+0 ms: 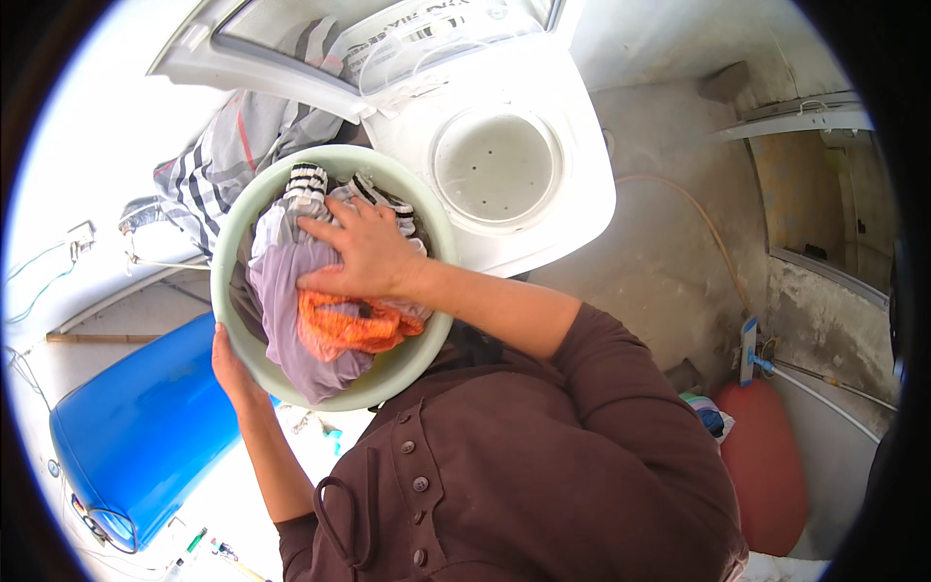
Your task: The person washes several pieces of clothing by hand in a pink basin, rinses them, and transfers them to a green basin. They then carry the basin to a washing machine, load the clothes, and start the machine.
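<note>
A pale green plastic basin (224,273) full of laundry is held before my body. Around its left outer side curls my left hand (236,371), the fingers partly hidden by the wall. My right hand (367,247) lies on top of the clothes with its fingers spread. Beneath and beside it are a lilac cloth (294,291), an orange textured fabric (320,324) and a whitish garment with black-striped elastic bands (305,182). The thumb rests by the orange fabric. Lower layers of the pile are hidden.
Beyond the basin stands a white washing machine (582,196), its lid (196,44) raised and its round, perforated tub (502,164) exposed. A plaid cloth (218,160) lies at left, above a blue barrel (153,415). At right are a red container (764,465), a long-handled squeegee or mop (748,349) and a hose (702,207).
</note>
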Demonstrator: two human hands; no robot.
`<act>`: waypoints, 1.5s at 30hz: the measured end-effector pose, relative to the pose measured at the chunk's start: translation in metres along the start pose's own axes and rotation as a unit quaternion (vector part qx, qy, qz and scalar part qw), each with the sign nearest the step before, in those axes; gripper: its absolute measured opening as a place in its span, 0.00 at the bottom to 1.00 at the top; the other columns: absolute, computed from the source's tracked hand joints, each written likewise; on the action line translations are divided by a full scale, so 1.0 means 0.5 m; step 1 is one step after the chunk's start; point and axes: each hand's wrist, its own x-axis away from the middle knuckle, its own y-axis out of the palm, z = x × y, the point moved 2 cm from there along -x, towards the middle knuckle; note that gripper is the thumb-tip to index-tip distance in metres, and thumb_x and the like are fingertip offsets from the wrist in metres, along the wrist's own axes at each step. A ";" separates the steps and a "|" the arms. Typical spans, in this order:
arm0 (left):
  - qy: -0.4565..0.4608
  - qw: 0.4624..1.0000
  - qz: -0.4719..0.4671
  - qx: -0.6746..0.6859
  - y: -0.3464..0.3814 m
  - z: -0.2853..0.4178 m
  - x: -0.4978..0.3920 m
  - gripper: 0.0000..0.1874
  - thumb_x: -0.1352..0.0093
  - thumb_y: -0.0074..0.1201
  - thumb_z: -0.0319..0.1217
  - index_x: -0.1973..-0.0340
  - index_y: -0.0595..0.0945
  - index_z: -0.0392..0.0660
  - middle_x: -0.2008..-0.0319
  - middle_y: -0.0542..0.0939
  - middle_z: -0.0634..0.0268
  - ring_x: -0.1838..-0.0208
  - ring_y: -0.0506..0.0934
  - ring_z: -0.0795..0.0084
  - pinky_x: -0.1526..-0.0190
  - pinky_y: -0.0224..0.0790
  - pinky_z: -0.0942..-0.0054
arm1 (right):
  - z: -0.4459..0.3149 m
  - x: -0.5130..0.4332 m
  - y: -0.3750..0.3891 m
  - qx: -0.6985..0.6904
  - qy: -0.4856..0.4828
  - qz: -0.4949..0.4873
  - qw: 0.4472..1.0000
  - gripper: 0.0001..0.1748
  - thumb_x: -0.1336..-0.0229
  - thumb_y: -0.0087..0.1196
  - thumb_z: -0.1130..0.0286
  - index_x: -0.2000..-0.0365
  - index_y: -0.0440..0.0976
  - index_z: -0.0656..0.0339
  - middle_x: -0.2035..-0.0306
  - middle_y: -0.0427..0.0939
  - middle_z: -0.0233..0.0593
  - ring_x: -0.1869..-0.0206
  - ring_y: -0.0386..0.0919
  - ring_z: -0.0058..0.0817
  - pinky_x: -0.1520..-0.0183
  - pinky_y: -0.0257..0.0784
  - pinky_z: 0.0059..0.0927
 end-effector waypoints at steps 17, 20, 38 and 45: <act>0.137 0.981 0.051 -0.124 -0.123 -0.286 -0.205 0.23 0.29 0.52 0.46 0.78 0.69 0.41 0.80 0.64 0.70 0.72 0.61 0.80 0.70 0.57 0.75 | -0.075 -0.037 0.054 0.045 -0.163 -0.209 0.963 0.47 0.53 0.64 0.49 0.34 0.57 0.46 0.30 0.48 0.54 0.32 0.48 0.63 0.33 0.48 0.55; 0.117 0.987 0.030 -0.105 -0.125 -0.295 -0.218 0.25 0.31 0.51 0.51 0.76 0.72 0.40 0.80 0.66 0.67 0.73 0.62 0.77 0.70 0.58 0.72 | -0.152 0.021 0.063 0.161 -0.223 -0.290 0.917 0.52 0.61 0.69 0.50 0.34 0.58 0.43 0.29 0.43 0.50 0.31 0.44 0.62 0.35 0.46 0.63; 0.113 0.990 0.013 -0.078 -0.122 -0.309 -0.224 0.23 0.30 0.51 0.51 0.76 0.73 0.44 0.79 0.67 0.73 0.73 0.63 0.82 0.69 0.57 0.77 | -0.336 -0.107 -0.087 -0.031 -0.126 -0.042 0.991 0.24 0.65 0.66 0.81 0.64 0.67 0.60 0.67 0.72 0.29 0.64 0.71 0.21 0.58 0.68 0.23; 0.136 0.987 0.015 -0.080 -0.126 -0.316 -0.234 0.26 0.31 0.50 0.52 0.73 0.73 0.38 0.79 0.68 0.60 0.72 0.65 0.72 0.66 0.61 0.70 | -0.443 -0.128 -0.354 0.043 -0.187 0.184 0.964 0.18 0.53 0.67 0.80 0.62 0.72 0.68 0.70 0.75 0.33 0.68 0.73 0.21 0.59 0.71 0.22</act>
